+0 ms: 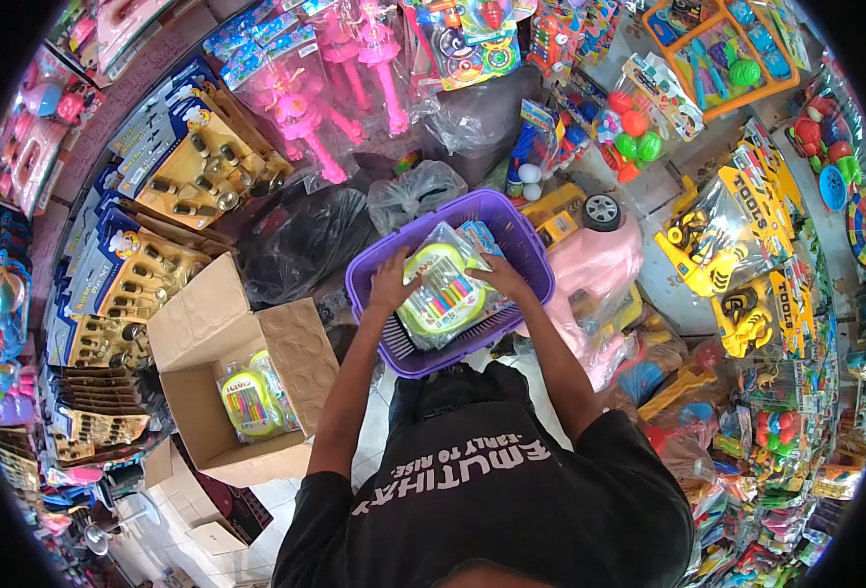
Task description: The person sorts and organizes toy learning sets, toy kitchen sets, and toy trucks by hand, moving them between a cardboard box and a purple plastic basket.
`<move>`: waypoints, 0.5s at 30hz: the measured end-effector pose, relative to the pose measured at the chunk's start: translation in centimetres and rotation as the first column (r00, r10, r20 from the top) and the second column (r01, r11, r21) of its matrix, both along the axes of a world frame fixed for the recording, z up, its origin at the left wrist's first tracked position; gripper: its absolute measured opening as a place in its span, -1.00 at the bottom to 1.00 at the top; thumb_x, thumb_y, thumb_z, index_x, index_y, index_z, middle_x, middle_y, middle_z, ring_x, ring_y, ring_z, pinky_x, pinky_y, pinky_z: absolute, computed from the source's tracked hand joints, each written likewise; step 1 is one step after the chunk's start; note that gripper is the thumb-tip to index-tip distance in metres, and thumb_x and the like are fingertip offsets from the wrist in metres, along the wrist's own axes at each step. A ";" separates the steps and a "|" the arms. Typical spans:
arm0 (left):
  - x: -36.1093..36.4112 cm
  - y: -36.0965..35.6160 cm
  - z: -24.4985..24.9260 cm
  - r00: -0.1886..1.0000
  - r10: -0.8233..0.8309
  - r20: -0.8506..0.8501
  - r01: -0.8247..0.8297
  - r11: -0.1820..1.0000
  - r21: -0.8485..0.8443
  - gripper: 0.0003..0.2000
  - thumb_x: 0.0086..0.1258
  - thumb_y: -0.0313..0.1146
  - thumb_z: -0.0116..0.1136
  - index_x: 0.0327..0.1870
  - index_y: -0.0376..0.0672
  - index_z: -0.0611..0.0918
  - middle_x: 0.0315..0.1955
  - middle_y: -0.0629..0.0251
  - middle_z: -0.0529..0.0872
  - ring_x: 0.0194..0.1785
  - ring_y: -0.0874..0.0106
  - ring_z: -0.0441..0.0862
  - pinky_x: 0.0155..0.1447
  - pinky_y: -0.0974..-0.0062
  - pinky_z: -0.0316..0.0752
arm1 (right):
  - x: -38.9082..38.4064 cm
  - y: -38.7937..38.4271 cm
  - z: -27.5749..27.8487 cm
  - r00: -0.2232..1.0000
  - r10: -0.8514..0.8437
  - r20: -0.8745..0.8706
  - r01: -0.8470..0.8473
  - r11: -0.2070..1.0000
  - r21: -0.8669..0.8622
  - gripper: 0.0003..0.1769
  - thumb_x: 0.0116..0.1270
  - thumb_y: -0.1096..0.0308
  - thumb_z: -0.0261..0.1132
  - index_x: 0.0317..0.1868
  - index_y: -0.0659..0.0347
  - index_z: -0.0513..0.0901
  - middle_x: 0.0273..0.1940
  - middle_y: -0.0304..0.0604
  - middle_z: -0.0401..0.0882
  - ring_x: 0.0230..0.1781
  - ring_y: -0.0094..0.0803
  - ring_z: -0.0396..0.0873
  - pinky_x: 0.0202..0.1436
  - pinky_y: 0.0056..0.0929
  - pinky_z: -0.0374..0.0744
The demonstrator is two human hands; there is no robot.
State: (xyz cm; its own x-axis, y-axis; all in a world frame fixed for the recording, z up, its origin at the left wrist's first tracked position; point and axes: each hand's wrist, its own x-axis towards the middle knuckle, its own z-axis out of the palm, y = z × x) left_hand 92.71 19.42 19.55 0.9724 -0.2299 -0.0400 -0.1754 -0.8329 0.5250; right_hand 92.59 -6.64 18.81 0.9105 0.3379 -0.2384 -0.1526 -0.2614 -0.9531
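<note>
A purple basket (421,365) stands in front of the person's body. Inside it lies a clear-wrapped pack (443,287) with a lime-green frame and a row of coloured pens. My left hand (392,282) rests on the pack's left side, fingers spread. On the right side, my right hand (497,275) touches the pack's edge with its fingers stretched out. A blue printed package (479,238) shows behind the pack, near the basket's far wall. Similar lime-green packs (256,400) lie in an open cardboard box (196,402) to the left.
Carded kitchen play sets (144,279) stand in rows at the left. Pink dolls (305,108) in plastic lie beyond the basket. A pink ride-on toy (599,260) is close on the right, with yellow tool sets (746,230) farther right. Black plastic bags (300,240) lie behind the box.
</note>
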 end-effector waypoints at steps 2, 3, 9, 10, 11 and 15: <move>-0.5 -0.6 -0.8 0.971 -0.014 -0.239 0.014 1.000 -0.001 -0.16 0.08 0.06 0.26 0.38 0.10 0.11 0.29 -0.02 0.21 0.31 -0.10 0.18 0.18 -0.17 0.22 | -0.3 0.1 -2.7 0.989 -0.132 -0.069 0.120 0.979 -0.164 -0.51 0.16 0.17 0.34 0.00 0.35 0.54 -0.13 -0.11 0.60 -0.16 -0.45 0.52 -0.03 -0.45 0.45; -1.5 -1.4 -1.0 0.961 -0.006 -0.277 0.036 0.994 0.102 -0.11 0.05 0.10 0.27 0.40 0.16 0.05 0.34 -0.04 0.08 0.34 -0.15 0.08 0.21 -0.17 0.19 | -0.6 0.1 -4.0 0.988 -0.136 -0.071 0.123 0.979 -0.165 -0.51 0.16 0.17 0.34 0.00 0.35 0.54 -0.13 -0.11 0.60 -0.16 -0.45 0.52 -0.03 -0.45 0.45; -3.5 -2.2 -7.7 0.977 -0.090 -0.192 0.093 0.996 0.008 0.07 -0.15 0.21 0.35 0.42 0.34 -0.07 0.39 -0.15 -0.29 0.39 -0.28 -0.21 0.28 -0.13 0.14 | -1.9 0.5 -5.0 0.911 -0.382 0.156 0.413 0.838 -0.357 -0.32 0.05 0.07 0.40 0.07 0.30 0.37 -0.15 0.06 0.57 -0.15 -0.16 0.58 -0.05 -0.31 0.48; -3.7 -2.0 -7.7 0.977 -0.087 -0.194 0.089 0.996 0.004 0.07 -0.15 0.21 0.35 0.42 0.34 -0.07 0.39 -0.15 -0.29 0.39 -0.28 -0.21 0.28 -0.13 0.14 | -2.2 0.3 -4.9 0.901 -0.408 0.147 0.433 0.818 -0.378 -0.35 0.04 0.11 0.41 0.05 0.28 0.36 -0.17 0.07 0.57 -0.15 -0.15 0.58 -0.06 -0.30 0.49; -3.8 -1.7 -7.7 0.975 -0.063 -0.215 0.068 0.998 0.014 0.07 -0.15 0.18 0.37 0.41 0.35 -0.06 0.39 -0.16 -0.29 0.39 -0.28 -0.23 0.28 -0.12 0.15 | -2.4 0.2 -4.7 0.903 -0.404 0.149 0.429 0.819 -0.381 -0.35 0.04 0.11 0.41 0.05 0.28 0.36 -0.17 0.07 0.57 -0.15 -0.15 0.58 -0.06 -0.30 0.49; -3.6 -1.3 -6.5 0.984 -0.008 -0.180 0.017 0.998 0.053 0.04 -0.13 0.07 0.41 0.41 0.36 -0.03 0.38 -0.20 -0.26 0.40 -0.26 -0.25 0.30 -0.06 0.15 | -2.4 -1.0 -4.6 0.868 -0.441 0.230 0.496 0.801 -0.335 -0.40 0.00 0.26 0.41 0.04 0.17 0.34 -0.16 0.13 0.56 -0.11 -0.03 0.56 -0.05 -0.21 0.49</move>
State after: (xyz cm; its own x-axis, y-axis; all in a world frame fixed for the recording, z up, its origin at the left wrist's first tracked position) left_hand 89.12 18.15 13.09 0.9453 -0.2348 -0.2264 -0.0928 -0.8591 0.5034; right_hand 90.14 -7.60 14.22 0.9663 -0.2269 -0.1217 -0.2271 -0.5280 -0.8184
